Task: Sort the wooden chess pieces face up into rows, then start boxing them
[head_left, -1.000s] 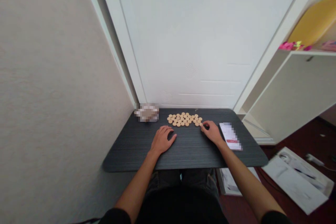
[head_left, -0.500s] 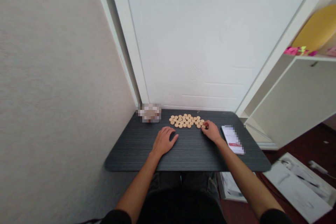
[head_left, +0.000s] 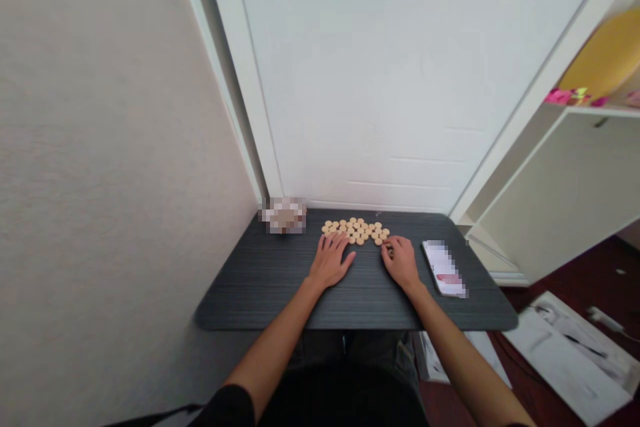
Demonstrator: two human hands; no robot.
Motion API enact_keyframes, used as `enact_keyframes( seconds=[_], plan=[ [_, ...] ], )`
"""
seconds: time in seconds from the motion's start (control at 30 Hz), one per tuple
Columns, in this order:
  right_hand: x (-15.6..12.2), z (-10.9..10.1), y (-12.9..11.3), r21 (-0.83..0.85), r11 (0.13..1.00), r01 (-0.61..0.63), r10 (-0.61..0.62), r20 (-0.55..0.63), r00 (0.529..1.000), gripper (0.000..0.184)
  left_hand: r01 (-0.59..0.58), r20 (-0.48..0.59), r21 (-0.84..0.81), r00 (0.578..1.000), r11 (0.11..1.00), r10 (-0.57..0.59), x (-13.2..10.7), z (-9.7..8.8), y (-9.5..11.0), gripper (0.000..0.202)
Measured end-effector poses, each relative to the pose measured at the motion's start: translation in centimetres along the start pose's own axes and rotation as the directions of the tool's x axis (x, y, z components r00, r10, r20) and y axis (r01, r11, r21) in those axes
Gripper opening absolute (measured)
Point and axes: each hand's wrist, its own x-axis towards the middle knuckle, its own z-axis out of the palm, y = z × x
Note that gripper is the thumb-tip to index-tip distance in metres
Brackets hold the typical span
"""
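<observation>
Round, light wooden pieces (head_left: 361, 231) lie flat in a loose cluster on the dark grey table (head_left: 260, 287). My left hand (head_left: 330, 263) is palm down with fingers spread, its fingertips over the near left pieces, hiding some of them. At the cluster's right end is my right hand (head_left: 400, 261), fingers curled and thumb drawn in. A round piece (head_left: 391, 253) shows in shadow between its thumb and fingers, partly hidden.
A white-screened phone (head_left: 443, 268) lies right of my right hand. A blurred-out item (head_left: 285, 215) stands at the back left corner. The white panel (head_left: 370, 80) rises behind the table, and a wall (head_left: 125, 180) flanks it on the left. Flat white boxes (head_left: 570, 353) are on the floor.
My left hand has moved right and forward, its fingers now over the pieces. The right hand has shifted slightly nearer and right, with a piece at the right end drawn from the cluster.
</observation>
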Motion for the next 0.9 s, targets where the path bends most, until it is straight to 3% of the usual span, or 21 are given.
enact_keyframes(
  seconds=[0.13, 0.3, 0.47, 0.7, 0.9],
  plan=[
    [-0.3, -0.5, -0.9, -0.026, 0.996, 0.080, -0.079, 0.021, 0.997, 0.019, 0.029, -0.015, 0.017, 0.999, 0.999, -0.029, 0.8, 0.5, 0.6, 0.042],
    [-1.0, -1.0, -2.3, -0.009, 0.993, 0.120, -0.120, 0.033, 0.992, 0.019, -0.035, -0.055, -0.032, 0.998, 0.999, 0.033, 0.3, -0.4, 1.0, 0.028],
    [-1.6, -1.6, -3.6, 0.045, 0.993, 0.112, -0.115, 0.063, 0.991, 0.018, -0.072, 0.003, -0.128, 0.997, 0.989, 0.073, -0.7, -0.9, 1.5, 0.015],
    [-1.8, -2.2, -4.3, 0.091, 0.993, 0.071, -0.083, 0.130, 0.988, 0.019, -0.033, 0.028, -0.187, 0.999, 0.982, 0.039, -2.5, -1.1, 2.0, 0.018],
    [-2.2, -2.2, -4.8, 0.116, 0.985, 0.129, -0.147, 0.169, 0.975, 0.018, -0.046, 0.023, -0.174, 0.998, 0.984, 0.050, -2.6, -1.4, 2.5, 0.022]
  ],
)
